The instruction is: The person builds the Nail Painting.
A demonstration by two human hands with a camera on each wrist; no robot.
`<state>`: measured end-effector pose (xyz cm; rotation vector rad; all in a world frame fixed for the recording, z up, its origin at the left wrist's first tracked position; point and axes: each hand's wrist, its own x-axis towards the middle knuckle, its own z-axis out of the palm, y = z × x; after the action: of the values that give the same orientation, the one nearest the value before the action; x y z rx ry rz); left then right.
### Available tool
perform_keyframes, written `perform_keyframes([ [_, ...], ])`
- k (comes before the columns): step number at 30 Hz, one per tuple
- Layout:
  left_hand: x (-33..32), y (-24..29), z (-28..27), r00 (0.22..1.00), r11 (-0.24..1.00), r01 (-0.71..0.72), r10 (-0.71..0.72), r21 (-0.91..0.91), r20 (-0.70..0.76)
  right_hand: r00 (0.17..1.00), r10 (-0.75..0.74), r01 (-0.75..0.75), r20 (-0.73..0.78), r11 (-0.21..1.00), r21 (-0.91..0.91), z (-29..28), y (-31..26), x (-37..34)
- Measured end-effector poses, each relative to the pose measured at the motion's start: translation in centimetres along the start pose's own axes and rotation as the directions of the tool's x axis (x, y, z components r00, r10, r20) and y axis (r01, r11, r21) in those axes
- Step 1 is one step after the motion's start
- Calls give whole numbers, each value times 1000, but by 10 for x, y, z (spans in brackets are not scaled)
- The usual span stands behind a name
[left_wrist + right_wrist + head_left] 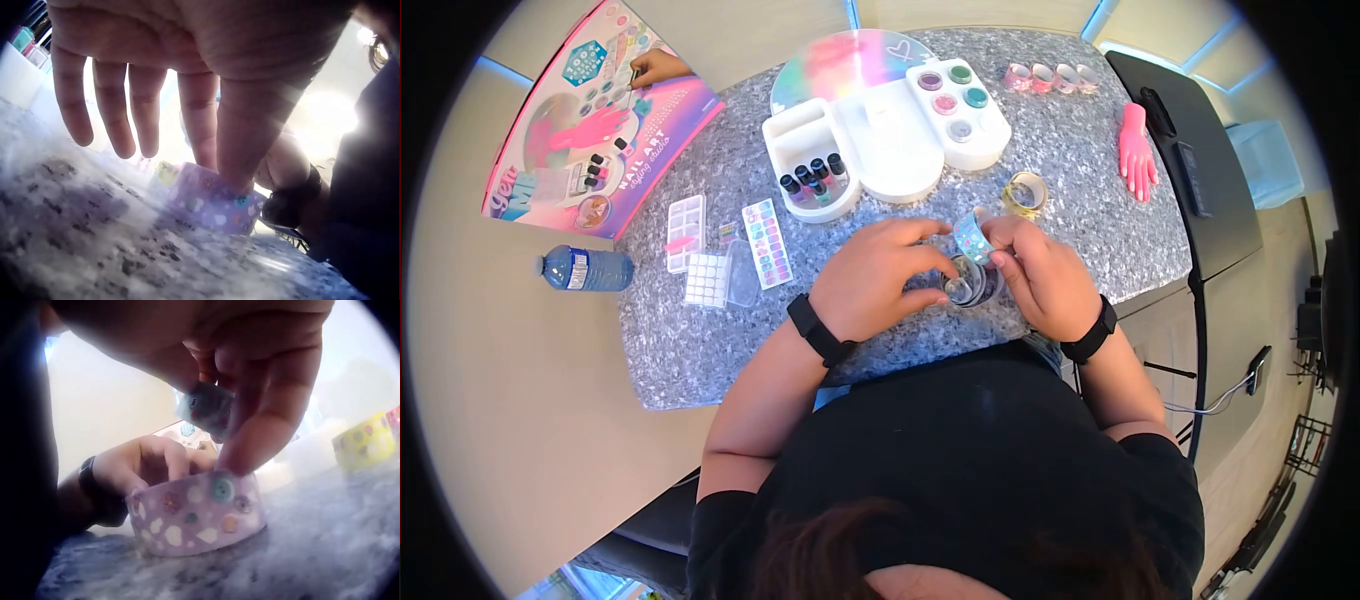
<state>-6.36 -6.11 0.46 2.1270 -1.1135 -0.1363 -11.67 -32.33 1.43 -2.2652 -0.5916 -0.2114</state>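
My right hand (1050,278) pinches a light blue patterned sticker roll (972,240) between thumb and fingers, held up off the table. Below it, a purple sticker roll (200,515) printed with hearts, flowers and buttons stands on the speckled table. The thumb and index finger of my left hand (878,268) pinch the near-left rim of that purple roll, while its other fingers extend loosely, as the left wrist view shows. Just beyond the right hand sits a yellow sticker roll (1025,194).
Behind the hands stands a white tray station (897,160) with nail polish bottles (812,180) and glitter pots. Pink rolls (1052,79) and a pink model hand (1137,155) lie at right. Sticker sheet (768,243), white trays (706,280), water bottle (587,269) and box (600,120) are left.
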Motion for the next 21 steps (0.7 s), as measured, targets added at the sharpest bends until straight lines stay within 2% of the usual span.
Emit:
perform_keyframes([
  [2,0,1,0,1000,1000,1,-1,6,4,1000,-20,20,-7,999,-33,2,2,2],
  [4,1,1,1,1000,1000,0,0,10,7,1000,24,-24,1,998,-57,4,2,3],
  [7,1,0,3,1000,1000,-27,27,7,-9,1000,-4,4,-3,1000,-15,10,-1,7],
  [8,1,2,0,999,1000,28,-29,9,46,1000,-5,5,-4,1000,-14,12,-3,10],
  [10,2,3,0,991,996,82,-84,18,101,989,-147,148,-19,988,35,16,-5,14],
  [13,1,-1,4,998,998,63,-64,21,18,994,-110,110,-3,992,69,19,-8,16],
  [15,2,-3,5,994,990,-2,17,139,-108,995,-104,105,-6,992,77,20,-7,18],
  [16,2,-4,4,994,990,-4,19,139,-108,995,-98,98,-5,991,86,21,-7,19],
  [19,2,-4,3,990,986,38,-15,165,-138,995,-101,102,-12,987,121,23,-10,23],
  [21,3,-1,1,987,991,86,-70,106,-146,993,-119,122,-23,982,143,24,-9,28],
])
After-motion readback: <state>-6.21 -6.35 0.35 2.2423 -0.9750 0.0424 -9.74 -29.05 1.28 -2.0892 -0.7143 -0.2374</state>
